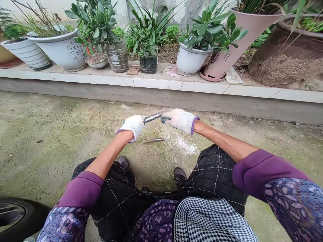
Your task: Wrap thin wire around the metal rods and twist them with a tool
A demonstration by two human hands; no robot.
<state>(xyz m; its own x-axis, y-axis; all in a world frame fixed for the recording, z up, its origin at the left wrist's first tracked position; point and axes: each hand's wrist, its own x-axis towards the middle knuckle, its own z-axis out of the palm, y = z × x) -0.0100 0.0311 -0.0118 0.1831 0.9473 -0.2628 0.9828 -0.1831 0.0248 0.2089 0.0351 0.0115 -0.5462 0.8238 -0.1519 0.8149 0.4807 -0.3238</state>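
Both my hands wear white knit gloves with purple cuffs and are held out over the concrete ground. My left hand (132,126) is closed around one end of a dark grey rod-like metal tool (153,117). My right hand (180,120) is closed on a greenish-grey object (164,119) that touches the tool's far end; I cannot make out what it is. Below the hands a second thin metal rod (153,140) lies on the ground beside a patch of white powder (185,144). My knees and dark shoes (179,176) show beneath.
A raised tiled ledge (156,84) runs across the back, carrying several potted plants: white pots (63,50), a dark small pot (148,64), a pink tall pot (227,50) and a big brown pot (285,57). A black tyre (15,216) sits at the lower left.
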